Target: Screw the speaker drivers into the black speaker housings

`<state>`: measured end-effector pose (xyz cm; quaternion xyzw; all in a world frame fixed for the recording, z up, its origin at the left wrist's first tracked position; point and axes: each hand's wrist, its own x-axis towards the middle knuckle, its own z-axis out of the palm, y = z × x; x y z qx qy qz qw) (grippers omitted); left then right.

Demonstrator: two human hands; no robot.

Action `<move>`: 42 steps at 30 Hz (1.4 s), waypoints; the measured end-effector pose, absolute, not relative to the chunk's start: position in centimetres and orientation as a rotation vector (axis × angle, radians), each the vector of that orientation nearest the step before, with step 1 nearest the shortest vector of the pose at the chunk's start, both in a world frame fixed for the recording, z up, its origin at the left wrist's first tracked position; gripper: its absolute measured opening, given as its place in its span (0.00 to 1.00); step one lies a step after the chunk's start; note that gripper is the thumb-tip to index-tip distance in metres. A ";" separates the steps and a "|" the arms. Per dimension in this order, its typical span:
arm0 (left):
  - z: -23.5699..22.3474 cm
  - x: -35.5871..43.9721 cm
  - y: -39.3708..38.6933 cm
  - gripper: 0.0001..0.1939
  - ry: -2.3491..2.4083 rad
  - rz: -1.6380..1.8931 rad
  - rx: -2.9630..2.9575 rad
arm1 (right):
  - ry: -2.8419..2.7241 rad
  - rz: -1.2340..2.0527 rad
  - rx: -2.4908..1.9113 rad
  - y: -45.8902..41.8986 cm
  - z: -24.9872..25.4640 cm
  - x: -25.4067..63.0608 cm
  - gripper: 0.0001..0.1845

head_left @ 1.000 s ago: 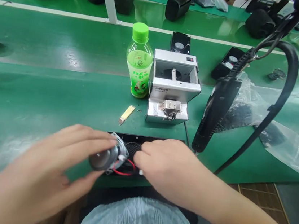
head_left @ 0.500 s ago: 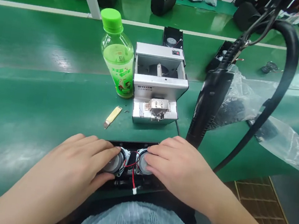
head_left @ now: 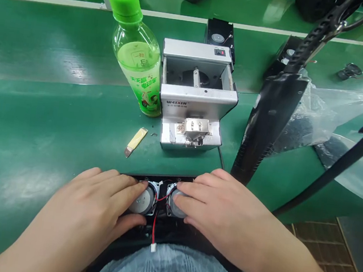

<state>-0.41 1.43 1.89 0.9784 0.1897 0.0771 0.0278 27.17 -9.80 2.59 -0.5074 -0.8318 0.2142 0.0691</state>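
Note:
Two round speaker drivers sit side by side in a black speaker housing, magnets facing up. My left hand presses its fingers on the left driver. My right hand covers the right driver the same way. Thin red wires run between the drivers, and one hangs toward me, ending in a small white connector. The housing's lower part is hidden by my hands.
A green-capped drink bottle and a silver WEIXIN screw feeder stand beyond my hands on the green bench. A yellow utility knife lies beside them. A black corded tool hangs at right over clear plastic film.
My left hand has lowered the left driver from above the housing onto it. The right driver now sits under my right hand, and the red wire with its connector hangs toward me.

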 end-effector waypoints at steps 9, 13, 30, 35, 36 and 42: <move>2.6 -0.1 1.6 0.39 0.553 0.182 3.088 | -2.471 0.625 -1.532 -9.8 2.3 27.2 0.08; 2.5 -0.2 1.6 0.37 0.547 0.164 3.100 | -2.467 0.585 -1.519 -9.9 2.2 27.2 0.07; 2.6 -0.4 1.1 0.33 0.592 0.120 3.117 | -2.442 0.589 -1.512 -10.1 1.8 27.3 0.08; 2.7 -0.3 1.1 0.33 0.593 0.150 3.098 | -2.448 0.549 -1.504 -10.5 1.4 27.2 0.09; 2.7 -0.3 1.1 0.32 0.597 0.151 3.085 | -2.451 0.548 -1.504 -10.5 1.4 27.2 0.10; 2.3 -0.8 0.9 0.30 0.628 0.202 3.014 | -2.454 0.553 -1.546 -10.7 1.7 27.1 0.09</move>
